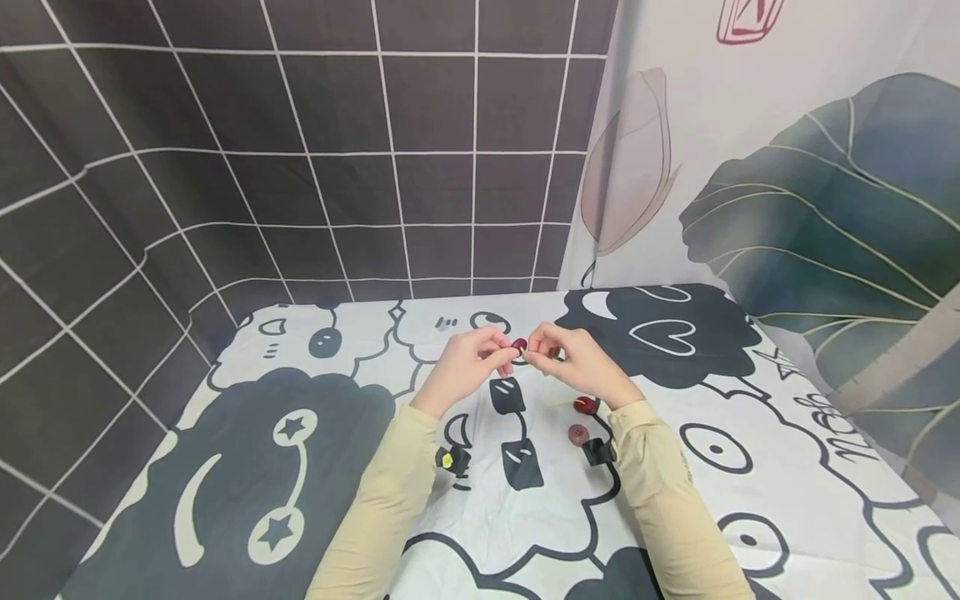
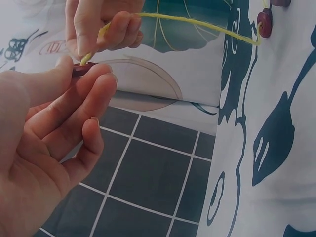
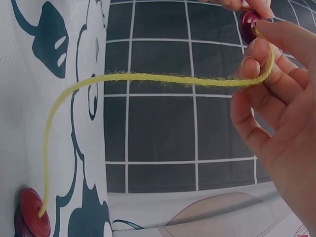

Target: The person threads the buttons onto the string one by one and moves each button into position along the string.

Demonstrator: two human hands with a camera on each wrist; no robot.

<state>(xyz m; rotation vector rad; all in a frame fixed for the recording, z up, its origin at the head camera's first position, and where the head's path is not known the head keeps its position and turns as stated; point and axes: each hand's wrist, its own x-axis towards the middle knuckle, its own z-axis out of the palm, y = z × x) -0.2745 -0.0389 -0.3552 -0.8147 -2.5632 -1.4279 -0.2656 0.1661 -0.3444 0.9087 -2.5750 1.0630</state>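
Note:
My left hand (image 1: 468, 362) pinches a dark red button (image 3: 248, 27) between thumb and fingers, raised above the cloth. Close against it, my right hand (image 1: 573, 358) pinches a yellow yarn (image 3: 148, 77) right at the button's face, where the yarn meets the holes. From the right fingers the yarn hangs across to a second red button (image 3: 35, 212) on the cloth and enters its hole. In the left wrist view the held button (image 2: 81, 70) shows edge-on, partly covered by the left fingers.
A brownish-pink button (image 1: 578, 434) lies near the right forearm, just below the red one. Small black items lie on the patterned cloth, one bearing a yellow spot (image 1: 447, 460), another (image 1: 598, 452) beside the right sleeve. A dark gridded curtain (image 1: 435, 183) hangs behind the table.

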